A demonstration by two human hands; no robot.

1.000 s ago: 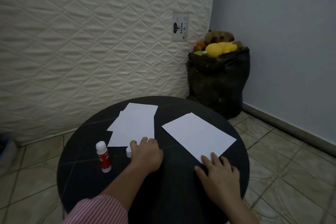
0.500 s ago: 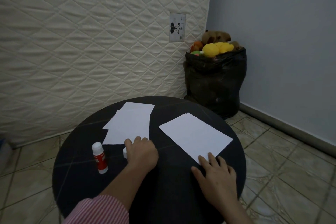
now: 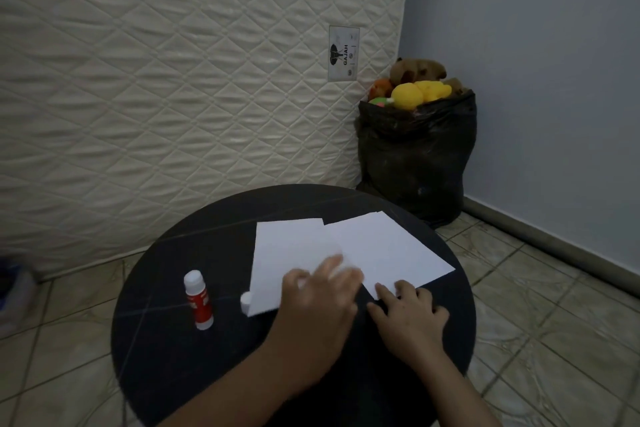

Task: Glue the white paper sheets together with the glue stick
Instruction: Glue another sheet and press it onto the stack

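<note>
Sliding toward the middle, the left white paper sheet [image 3: 291, 253] now meets the right white paper sheet [image 3: 388, 250] on the round black tabletop [image 3: 166, 350]. Half a second ago the two papers were well apart with dark table between them. Now their inner edges touch or overlap a little near the top; I cannot tell which one lies over the other.

The left hand [image 3: 320, 291] rests flat on the left sheet, blurry from moving, its fingers [image 3: 330, 262] stretched out and close together, pinching nothing. The right hand [image 3: 408, 308] presses its fingers [image 3: 384, 291] down on the near corner of the right sheet, a bit spread, holding it in place.

The red and white glue stick [image 3: 198, 300] stands upright to the left of the papers, untouched. Its small white cap [image 3: 245, 302] lies just beside the left sheet's near corner.

So the papers are being lined up for joining. I think they still need to be pressed together, but I cannot see any glue on them.
</note>
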